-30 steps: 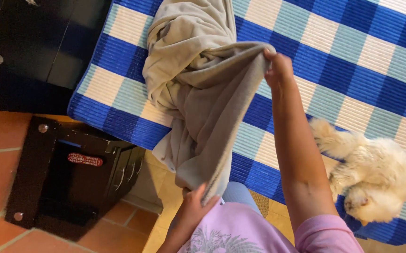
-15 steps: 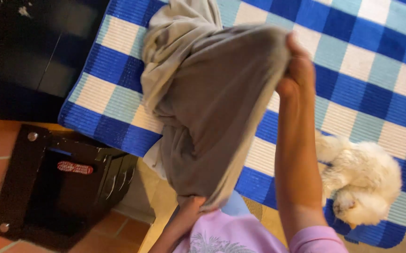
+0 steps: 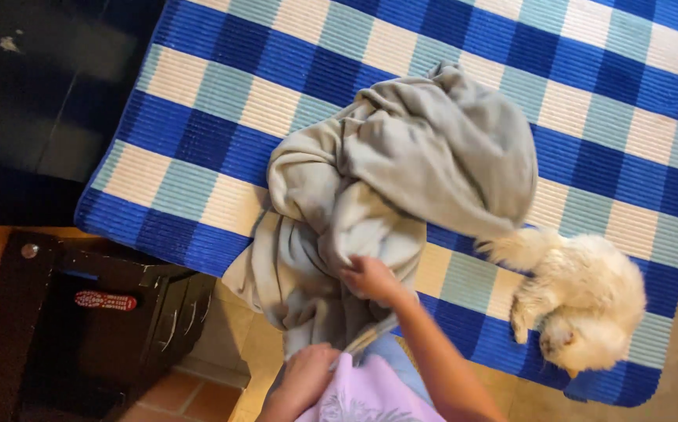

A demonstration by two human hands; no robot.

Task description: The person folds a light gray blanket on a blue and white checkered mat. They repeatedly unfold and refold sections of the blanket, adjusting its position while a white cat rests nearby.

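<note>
A grey fleece blanket [image 3: 401, 187] lies bunched on a blue, white and pale-blue checked cover [image 3: 292, 55]. Its lower edge hangs over the near side. My right hand [image 3: 370, 279] grips a fold of the blanket near that edge. My left hand [image 3: 310, 369] is lower, closed on the hanging hem close to my pink shirt [image 3: 370, 395].
A fluffy cream-white dog [image 3: 589, 305] lies on the cover to the right, touching the blanket's edge. A dark low cabinet [image 3: 89, 320] with a red remote [image 3: 105, 300] on it stands at lower left on a terracotta tile floor [image 3: 198, 398]. Dark furniture [image 3: 34, 101] fills the upper left.
My right hand has dropped from holding the blanket stretched up high to its near edge. The blanket has fallen into a heap on the cover. The view has shifted upward.
</note>
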